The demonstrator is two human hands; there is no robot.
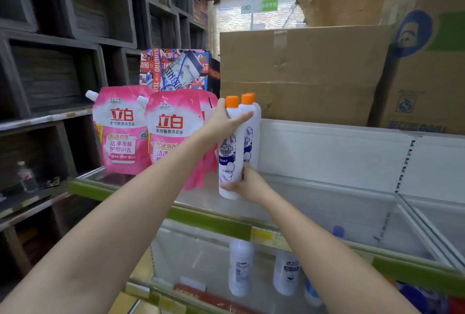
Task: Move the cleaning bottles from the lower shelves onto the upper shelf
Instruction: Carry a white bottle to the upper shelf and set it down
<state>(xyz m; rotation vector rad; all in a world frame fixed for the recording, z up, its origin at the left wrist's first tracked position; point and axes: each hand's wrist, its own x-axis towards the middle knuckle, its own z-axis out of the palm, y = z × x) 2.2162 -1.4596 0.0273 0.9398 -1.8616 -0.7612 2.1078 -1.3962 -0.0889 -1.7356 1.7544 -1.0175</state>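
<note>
At frame center we held the front cleaning bottle (230, 152) upright on the upper shelf (302, 203), long axis vertical, orange cap (232, 101) pointing up. Our left hand (224, 120) had its grip curled round the neck; our right hand (247, 184) clasped the base.

Upper shelf (314, 203) — bears orange-capped bottles (230, 152); pink pouches (120, 130) beside.
</note>
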